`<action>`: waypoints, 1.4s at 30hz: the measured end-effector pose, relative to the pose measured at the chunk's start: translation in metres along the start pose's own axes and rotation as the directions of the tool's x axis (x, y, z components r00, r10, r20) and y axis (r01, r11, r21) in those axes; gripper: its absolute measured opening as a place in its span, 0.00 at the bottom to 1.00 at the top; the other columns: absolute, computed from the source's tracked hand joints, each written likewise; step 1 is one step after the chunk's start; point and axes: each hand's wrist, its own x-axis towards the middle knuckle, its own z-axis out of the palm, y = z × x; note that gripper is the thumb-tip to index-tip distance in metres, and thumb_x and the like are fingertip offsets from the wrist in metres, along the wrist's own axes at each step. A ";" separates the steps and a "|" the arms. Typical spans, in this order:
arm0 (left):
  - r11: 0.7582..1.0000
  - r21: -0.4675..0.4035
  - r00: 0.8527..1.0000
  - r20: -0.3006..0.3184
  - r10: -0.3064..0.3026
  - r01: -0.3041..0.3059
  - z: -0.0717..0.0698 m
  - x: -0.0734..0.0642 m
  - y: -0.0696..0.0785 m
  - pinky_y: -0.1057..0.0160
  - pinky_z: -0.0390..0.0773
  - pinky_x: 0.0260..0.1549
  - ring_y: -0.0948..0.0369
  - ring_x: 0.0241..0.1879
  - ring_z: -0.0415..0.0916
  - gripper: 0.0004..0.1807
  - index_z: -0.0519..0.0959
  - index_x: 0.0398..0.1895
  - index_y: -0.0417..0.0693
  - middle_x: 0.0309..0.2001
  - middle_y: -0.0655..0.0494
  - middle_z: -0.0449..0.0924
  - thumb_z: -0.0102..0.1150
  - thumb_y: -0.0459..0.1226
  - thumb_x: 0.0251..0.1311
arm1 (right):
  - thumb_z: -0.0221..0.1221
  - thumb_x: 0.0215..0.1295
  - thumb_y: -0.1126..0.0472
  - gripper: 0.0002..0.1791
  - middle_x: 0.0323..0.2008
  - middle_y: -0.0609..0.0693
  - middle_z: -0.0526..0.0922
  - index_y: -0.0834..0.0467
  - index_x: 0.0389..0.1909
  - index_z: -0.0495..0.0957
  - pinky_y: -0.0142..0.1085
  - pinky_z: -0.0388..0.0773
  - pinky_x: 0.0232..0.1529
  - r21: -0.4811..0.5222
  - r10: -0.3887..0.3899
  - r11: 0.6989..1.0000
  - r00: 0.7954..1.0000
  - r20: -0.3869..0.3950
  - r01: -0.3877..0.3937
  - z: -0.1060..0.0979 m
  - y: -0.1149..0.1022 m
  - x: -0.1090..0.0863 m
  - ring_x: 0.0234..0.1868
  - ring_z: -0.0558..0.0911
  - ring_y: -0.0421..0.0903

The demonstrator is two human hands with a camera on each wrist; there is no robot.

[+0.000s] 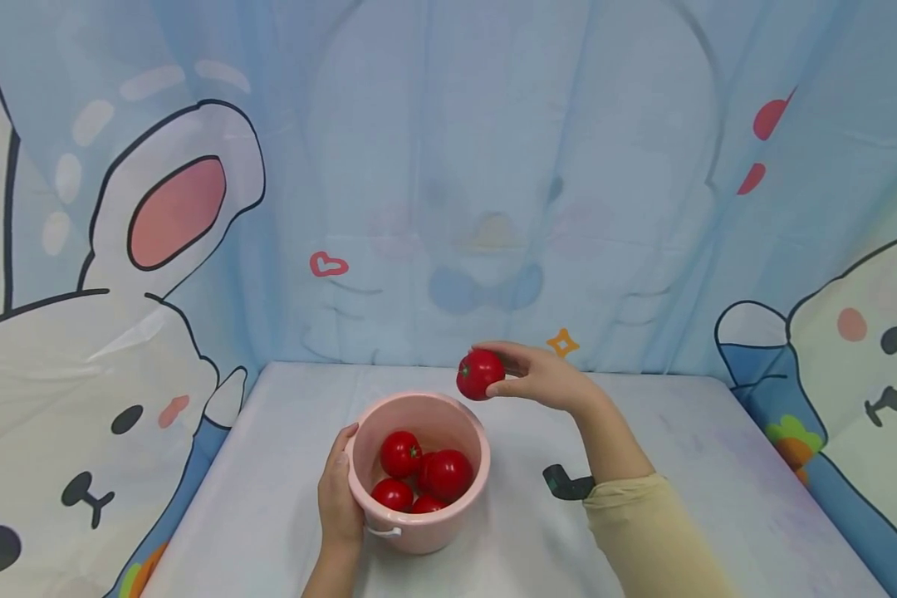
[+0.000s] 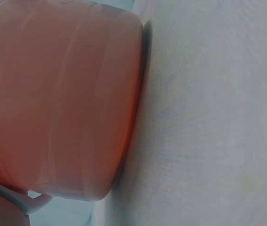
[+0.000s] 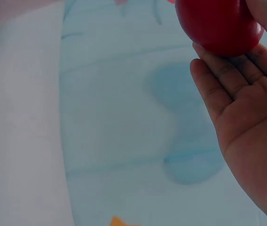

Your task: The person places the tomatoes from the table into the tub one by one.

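My right hand [image 1: 541,378] holds a red tomato [image 1: 480,374] between thumb and fingers, up above the far right of the bucket's rim. In the right wrist view the same tomato [image 3: 218,23] sits against the fingers, with the thumb on its side. A pink bucket [image 1: 421,536] stands upright on the table, and my left hand [image 1: 340,498] grips its left side near the rim. Inside lie several red tomatoes [image 1: 449,475], partly covering one another. The left wrist view shows the bucket's ribbed side [image 2: 67,94] and its base on the table.
The white table [image 1: 718,498] reaches back to a light blue curtain [image 1: 605,208] printed with cartoon animals. A white bucket handle [image 1: 384,531] hangs at the front left of the bucket. A dark wrist camera [image 1: 564,483] juts from the right wrist.
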 end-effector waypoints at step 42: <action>0.998 -0.044 0.998 0.026 0.052 -0.051 -0.002 0.002 -0.004 0.70 0.73 0.60 0.64 0.66 0.70 0.23 0.71 0.65 0.70 0.65 0.70 0.74 0.33 0.56 0.75 | 0.70 0.55 0.47 0.30 0.49 0.37 0.81 0.34 0.61 0.75 0.37 0.83 0.47 -0.174 -0.018 0.981 0.930 0.366 0.088 0.069 -0.061 0.062 0.52 0.79 0.42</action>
